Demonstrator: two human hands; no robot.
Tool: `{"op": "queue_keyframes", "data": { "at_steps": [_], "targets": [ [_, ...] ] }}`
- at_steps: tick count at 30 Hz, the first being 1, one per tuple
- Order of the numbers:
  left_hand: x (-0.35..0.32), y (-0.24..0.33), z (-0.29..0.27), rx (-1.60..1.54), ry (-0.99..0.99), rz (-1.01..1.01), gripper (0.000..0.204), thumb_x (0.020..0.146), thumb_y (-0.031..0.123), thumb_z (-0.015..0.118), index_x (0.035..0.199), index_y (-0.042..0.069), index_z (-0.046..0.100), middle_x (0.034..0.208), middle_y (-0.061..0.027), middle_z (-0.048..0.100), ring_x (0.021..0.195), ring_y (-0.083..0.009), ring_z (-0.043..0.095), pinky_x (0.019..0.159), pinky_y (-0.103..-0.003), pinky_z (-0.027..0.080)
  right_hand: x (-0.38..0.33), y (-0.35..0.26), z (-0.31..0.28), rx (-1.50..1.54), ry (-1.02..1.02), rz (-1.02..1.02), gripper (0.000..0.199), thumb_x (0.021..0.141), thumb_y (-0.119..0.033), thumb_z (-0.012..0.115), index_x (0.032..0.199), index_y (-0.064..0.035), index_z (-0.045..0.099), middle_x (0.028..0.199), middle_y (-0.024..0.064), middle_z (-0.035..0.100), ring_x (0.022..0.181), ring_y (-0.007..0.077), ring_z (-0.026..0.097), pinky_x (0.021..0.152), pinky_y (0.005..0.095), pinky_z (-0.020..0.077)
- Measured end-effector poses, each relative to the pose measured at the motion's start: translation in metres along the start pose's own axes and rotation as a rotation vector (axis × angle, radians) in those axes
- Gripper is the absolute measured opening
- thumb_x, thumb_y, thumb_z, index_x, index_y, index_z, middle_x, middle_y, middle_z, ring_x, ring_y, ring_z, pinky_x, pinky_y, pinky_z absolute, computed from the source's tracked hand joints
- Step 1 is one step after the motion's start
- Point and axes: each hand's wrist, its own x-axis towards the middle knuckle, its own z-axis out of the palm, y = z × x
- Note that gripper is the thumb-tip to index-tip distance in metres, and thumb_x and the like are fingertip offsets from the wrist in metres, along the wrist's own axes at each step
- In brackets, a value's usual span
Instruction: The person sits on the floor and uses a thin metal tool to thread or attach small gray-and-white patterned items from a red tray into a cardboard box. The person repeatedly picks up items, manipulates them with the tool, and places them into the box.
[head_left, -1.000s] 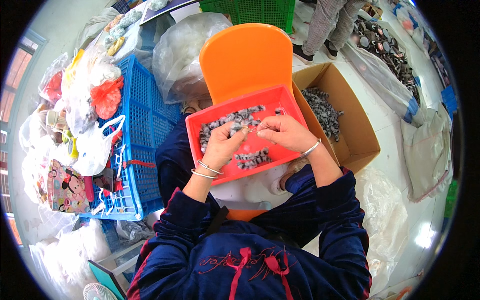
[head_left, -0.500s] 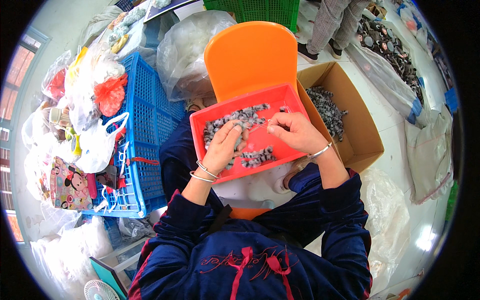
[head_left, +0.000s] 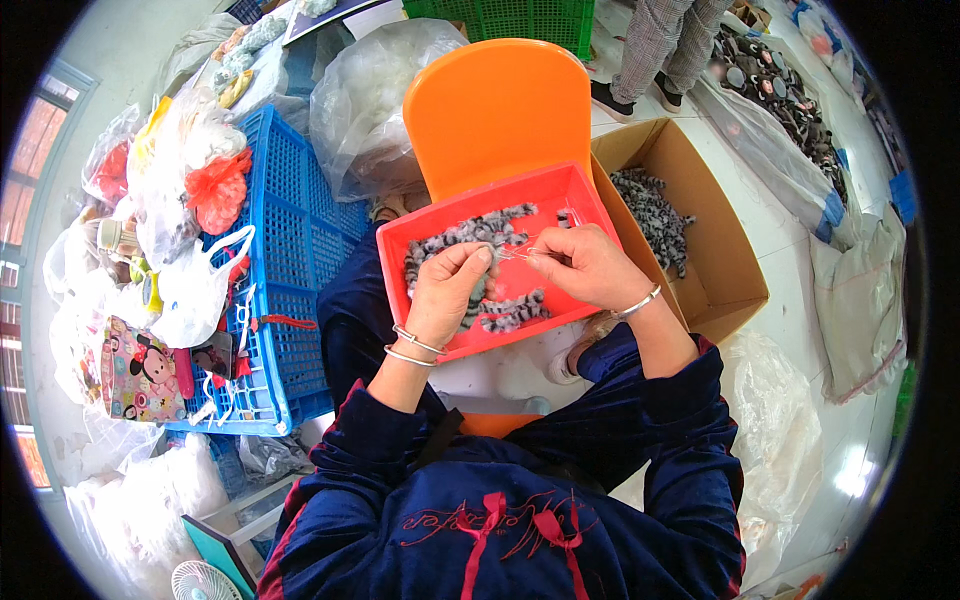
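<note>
A red plastic tray (head_left: 565, 190) rests on my lap against an orange chair back (head_left: 498, 105) and holds several small grey-and-white striped fuzzy pieces (head_left: 470, 232). My left hand (head_left: 452, 292) is over the tray's middle, pinching one striped piece between thumb and fingers. My right hand (head_left: 590, 266) is beside it on the right, fingers closed on a thin clear strip that runs toward the left hand. Both wrists wear silver bangles.
An open cardboard box (head_left: 720, 250) with more striped pieces stands at the right. A blue crate (head_left: 300, 250) with plastic bags and a cartoon pouch (head_left: 140, 370) sits at the left. Clear bags lie around. Another person's legs (head_left: 655, 45) stand at the top.
Both hands have shifted slightly on the tray and drawn closer together; the left hand's fingers have closed on a striped piece.
</note>
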Motion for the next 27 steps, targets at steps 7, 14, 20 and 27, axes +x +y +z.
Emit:
{"op": "queue_keyframes", "data": {
  "at_steps": [7, 14, 20, 27],
  "targets": [
    [-0.002, 0.008, 0.007, 0.047, -0.022, -0.022, 0.016, 0.095, 0.014, 0.057, 0.091, 0.001, 0.064, 0.079, -0.0036, 0.063, 0.068, -0.0098, 0.058, 0.064, -0.024, 0.05, -0.001, 0.003, -0.002, -0.014, -0.026, -0.018, 0.017, 0.088, -0.012, 0.063, 0.08, 0.0006, 0.057, 0.063, 0.0103, 0.052, 0.057, 0.0156, 0.049, 0.054, 0.0298, 0.0402],
    [0.0, 0.014, -0.002, 0.325, -0.13, -0.07, 0.018, 0.092, 0.013, 0.06, 0.089, -0.002, 0.068, 0.075, -0.0031, 0.064, 0.066, -0.0091, 0.058, 0.061, -0.024, 0.049, 0.0, 0.006, -0.008, -0.04, -0.185, 0.02, 0.016, 0.088, -0.012, 0.064, 0.083, 0.0018, 0.06, 0.067, 0.009, 0.057, 0.062, 0.0135, 0.051, 0.059, 0.0274, 0.0435],
    [-0.006, 0.036, 0.014, 0.521, -0.264, -0.134, 0.019, 0.09, 0.014, 0.063, 0.094, -0.003, 0.07, 0.074, -0.0025, 0.065, 0.065, -0.0071, 0.058, 0.062, -0.023, 0.05, -0.003, 0.007, 0.003, 0.057, -0.219, 0.003, 0.015, 0.088, -0.013, 0.064, 0.088, 0.0019, 0.064, 0.07, 0.0072, 0.061, 0.065, 0.0105, 0.055, 0.06, 0.027, 0.0449],
    [0.002, 0.025, -0.011, 0.49, -0.147, -0.066, 0.019, 0.091, 0.015, 0.062, 0.093, -0.003, 0.07, 0.077, -0.0036, 0.067, 0.065, -0.0072, 0.06, 0.061, -0.023, 0.05, -0.009, 0.02, -0.032, 0.208, -0.116, 0.162, 0.019, 0.089, -0.016, 0.064, 0.082, 0.0018, 0.06, 0.068, 0.0007, 0.055, 0.066, 0.0067, 0.048, 0.061, 0.0257, 0.0426]
  ]
}}
